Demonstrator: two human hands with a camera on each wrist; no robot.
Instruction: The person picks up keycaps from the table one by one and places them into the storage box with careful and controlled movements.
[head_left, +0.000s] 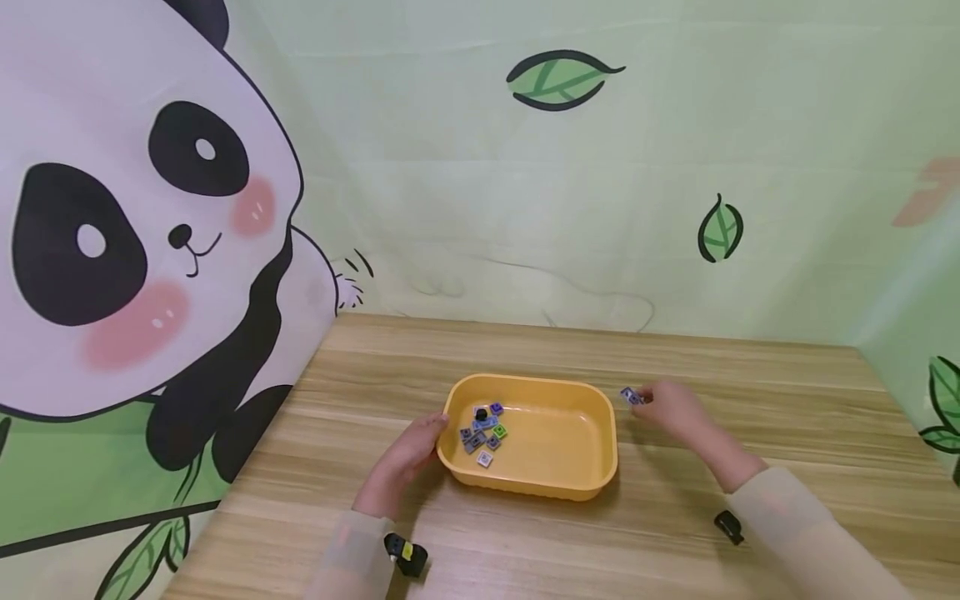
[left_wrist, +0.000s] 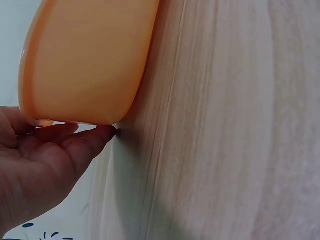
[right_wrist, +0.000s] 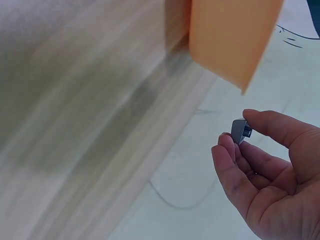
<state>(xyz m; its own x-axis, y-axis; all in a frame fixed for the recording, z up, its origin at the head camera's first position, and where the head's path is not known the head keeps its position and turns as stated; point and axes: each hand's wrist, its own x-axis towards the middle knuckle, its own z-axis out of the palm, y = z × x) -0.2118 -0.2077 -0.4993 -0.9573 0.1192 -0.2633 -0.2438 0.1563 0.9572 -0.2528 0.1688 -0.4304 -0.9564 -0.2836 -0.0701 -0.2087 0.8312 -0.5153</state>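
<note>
A yellow plastic tray [head_left: 540, 482] stands on the wooden table, with several keycaps [head_left: 485, 459] grouped at its left end: grey, blue, green, purple, white and black ones. My left hand [head_left: 405, 458] grips the tray's left end; in the left wrist view the thumb is at the rim and the fingers [left_wrist: 82, 142] lie against the outer wall. Just beyond the tray's right end, my right hand [head_left: 671, 408] pinches a grey-blue keycap [right_wrist: 240, 131] between thumb and fingertips, off the table. Its hollow underside partly shows in the right wrist view.
The wooden table [head_left: 787, 383] meets a green backdrop with a printed panda [head_left: 225, 250] and leaves behind and to the left. Small black devices sit at both wrists, one at the left wrist [head_left: 406, 555] and one at the right [head_left: 728, 527].
</note>
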